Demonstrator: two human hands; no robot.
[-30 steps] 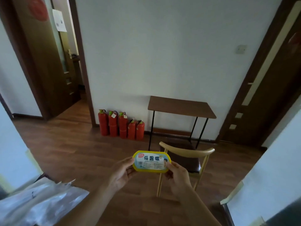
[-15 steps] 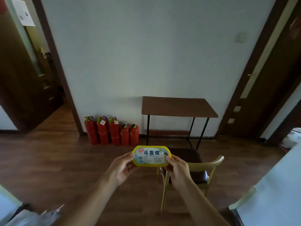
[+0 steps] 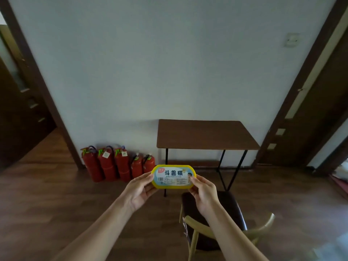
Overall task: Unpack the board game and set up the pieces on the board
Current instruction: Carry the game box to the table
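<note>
game box (image 3: 173, 177): yellow plastic, smooth, slight sheen; pale printed paper label on lid
table (image 3: 205, 135): brown wood-look top, matt; thin black metal legs
chair (image 3: 216, 221): light wood frame, smooth; dark seat pad, looks like leather, low sheen
floor (image 3: 56, 194): brown wood planks, satin
fire extinguishers (image 3: 116, 164): red painted metal, glossy; paper tags
wall (image 3: 169, 63): white paint, matt
</note>
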